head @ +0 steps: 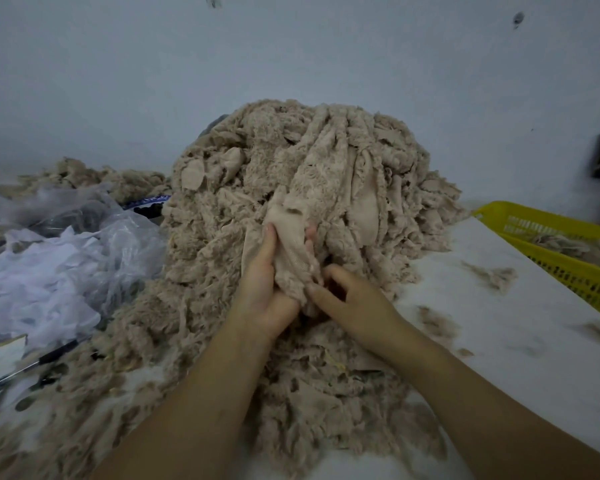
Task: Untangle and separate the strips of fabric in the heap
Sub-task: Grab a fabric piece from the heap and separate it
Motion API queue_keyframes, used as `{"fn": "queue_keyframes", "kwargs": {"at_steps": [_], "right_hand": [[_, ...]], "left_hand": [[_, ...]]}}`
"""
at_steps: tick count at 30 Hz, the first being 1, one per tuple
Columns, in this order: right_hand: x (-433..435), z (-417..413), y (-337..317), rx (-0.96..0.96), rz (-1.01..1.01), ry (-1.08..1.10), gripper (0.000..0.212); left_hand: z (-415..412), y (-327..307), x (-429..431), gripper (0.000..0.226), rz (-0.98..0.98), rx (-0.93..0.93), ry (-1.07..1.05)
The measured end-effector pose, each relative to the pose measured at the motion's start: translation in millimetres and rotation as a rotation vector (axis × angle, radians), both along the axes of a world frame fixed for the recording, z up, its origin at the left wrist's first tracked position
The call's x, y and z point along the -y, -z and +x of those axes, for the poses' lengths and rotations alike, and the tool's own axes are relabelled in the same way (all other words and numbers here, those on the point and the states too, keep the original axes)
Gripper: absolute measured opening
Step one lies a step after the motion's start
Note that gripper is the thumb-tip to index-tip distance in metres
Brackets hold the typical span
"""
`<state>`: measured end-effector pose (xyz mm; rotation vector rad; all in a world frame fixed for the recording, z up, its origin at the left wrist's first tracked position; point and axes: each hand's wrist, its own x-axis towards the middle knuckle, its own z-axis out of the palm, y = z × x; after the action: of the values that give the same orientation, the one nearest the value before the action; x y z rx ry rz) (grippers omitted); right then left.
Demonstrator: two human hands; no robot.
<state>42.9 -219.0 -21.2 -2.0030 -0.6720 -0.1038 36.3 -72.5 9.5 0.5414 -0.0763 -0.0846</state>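
Note:
A tall heap of beige fuzzy fabric strips [291, 161] fills the middle of the white table and spreads toward me. My left hand [262, 289] grips one beige strip [291, 251] that runs up into the heap, thumb on its left side and fingertips showing past its right edge. My right hand [347, 303] pinches the fuzzy lower end of that same strip, just right of my left palm. Both forearms reach in from the bottom of the view.
Crumpled clear plastic bags and white fabric [49, 271] lie at the left, with a dark pen-like tool [32, 365] near them. A yellow slatted basket [561, 251] holding beige scraps stands at the right. Loose lint tufts [492, 275] dot the table [499, 341]. A wall rises behind.

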Motion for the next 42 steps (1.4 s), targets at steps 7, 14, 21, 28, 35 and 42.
{"fn": "queue_keyframes", "kwargs": {"at_steps": [7, 14, 21, 28, 35, 42], "right_hand": [[13.7, 6.1, -9.1, 0.06, 0.199, 0.189, 0.026], [13.1, 1.5, -22.1, 0.266, 0.23, 0.298, 0.024], [26.7, 10.2, -16.6, 0.141, 0.269, 0.284, 0.022], [13.3, 13.8, 4.9, 0.302, -0.34, 0.031, 0.041], [18.5, 18.9, -1.4, 0.444, -0.242, 0.36, 0.006], [20.3, 11.2, -11.9, 0.498, -0.231, 0.461, 0.023]], "left_hand": [[4.7, 4.3, -1.4, 0.055, 0.084, 0.086, -0.072], [-3.4, 8.3, 17.6, 0.059, 1.042, 0.211, -0.158], [-4.8, 14.5, 16.3, 0.021, 1.274, 0.203, -0.084], [0.5, 3.3, -9.4, 0.068, 0.195, 0.012, 0.035], [2.6, 5.1, -9.5, 0.046, 0.411, 0.011, -0.122], [-8.2, 9.7, 16.8, 0.02, 1.357, 0.273, -0.147]]}}
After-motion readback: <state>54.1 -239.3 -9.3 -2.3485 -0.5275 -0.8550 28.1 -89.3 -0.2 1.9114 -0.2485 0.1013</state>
